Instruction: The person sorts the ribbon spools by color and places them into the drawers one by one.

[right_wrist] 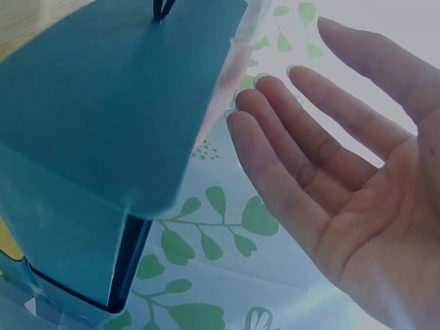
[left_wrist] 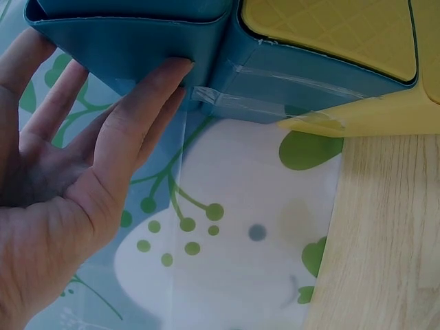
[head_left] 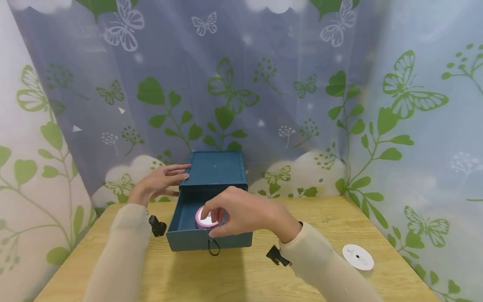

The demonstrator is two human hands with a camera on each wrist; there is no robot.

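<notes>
A blue box point(head_left: 216, 167) stands on the table with its drawer point(head_left: 209, 242) pulled out. Inside the drawer lies a round spool point(head_left: 203, 224) with a white face and pink edge. My right hand point(head_left: 245, 212) hangs over the drawer front, index finger overlapping the spool in the head view. In the right wrist view its fingers point(right_wrist: 295, 137) are loosely extended, with nothing between them, beside the blue drawer. My left hand point(head_left: 160, 182) rests with extended fingers at the box's left side. The left wrist view shows those fingertips point(left_wrist: 175, 69) against the blue wall.
A white disc-shaped spool point(head_left: 357, 257) with a centre hole lies on the wooden table point(head_left: 317, 235) at right. A black loop pull point(head_left: 214, 248) hangs from the drawer front. Butterfly-patterned curtain point(head_left: 286, 126) surrounds the table. A yellow textured panel point(left_wrist: 337, 34) shows in the left wrist view.
</notes>
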